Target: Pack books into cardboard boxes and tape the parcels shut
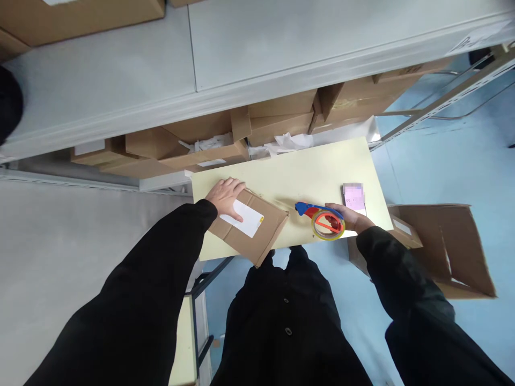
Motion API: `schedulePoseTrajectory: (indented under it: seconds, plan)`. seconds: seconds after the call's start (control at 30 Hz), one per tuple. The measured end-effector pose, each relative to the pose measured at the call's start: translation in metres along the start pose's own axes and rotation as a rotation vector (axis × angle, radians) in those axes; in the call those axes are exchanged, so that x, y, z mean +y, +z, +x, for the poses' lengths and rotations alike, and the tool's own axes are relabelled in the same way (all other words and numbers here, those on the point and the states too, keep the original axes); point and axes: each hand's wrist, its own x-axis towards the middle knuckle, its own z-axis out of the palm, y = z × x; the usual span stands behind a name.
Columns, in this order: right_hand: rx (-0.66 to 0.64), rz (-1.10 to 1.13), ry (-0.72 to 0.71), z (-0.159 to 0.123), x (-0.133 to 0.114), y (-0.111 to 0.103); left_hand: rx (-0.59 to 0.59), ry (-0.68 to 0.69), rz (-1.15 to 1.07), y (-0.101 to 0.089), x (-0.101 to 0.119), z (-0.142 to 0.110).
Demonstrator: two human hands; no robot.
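A brown cardboard box [267, 214] with a white label [247, 219] lies tilted on the pale yellow table [298, 166], one corner sticking out past the near edge. My left hand [226, 197] rests on the box's left end, fingers spread and thumb over the label. In my right hand [349, 216] is a blue and red tape dispenser [317, 214] with a roll of tape on it, held above the table to the right of the box. The dispenser's blue nose points left toward the box, apart from it. Parts of my right fingers are hidden behind the roll.
A pink pad of slips [354, 197] lies beyond my right hand. Behind the table, a grey shelf [281, 59] overhangs several cardboard boxes [201, 155]. An open carton [462, 246] stands on the blue floor at right, holding a labelled box [408, 234].
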Motion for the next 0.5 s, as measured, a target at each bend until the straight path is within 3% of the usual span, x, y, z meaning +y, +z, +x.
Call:
schedulePoseTrajectory:
  seconds: [0.1,0.2,0.33,0.5]
  plan:
    - [0.046,0.046,-0.012,-0.013,0.020,-0.022,0.036,-0.130,-0.006,0.003,-0.006,-0.007]
    - [0.054,0.092,-0.048,-0.017,0.038,-0.025,0.057,-0.227,-0.006,0.006,-0.009,-0.015]
    - [-0.058,0.111,-0.097,-0.002,0.039,0.013,0.043,-0.413,0.003,0.010,-0.008,-0.026]
    - [-0.123,0.047,-0.089,0.032,0.013,0.075,0.024,-0.697,-0.017,0.022,0.006,-0.047]
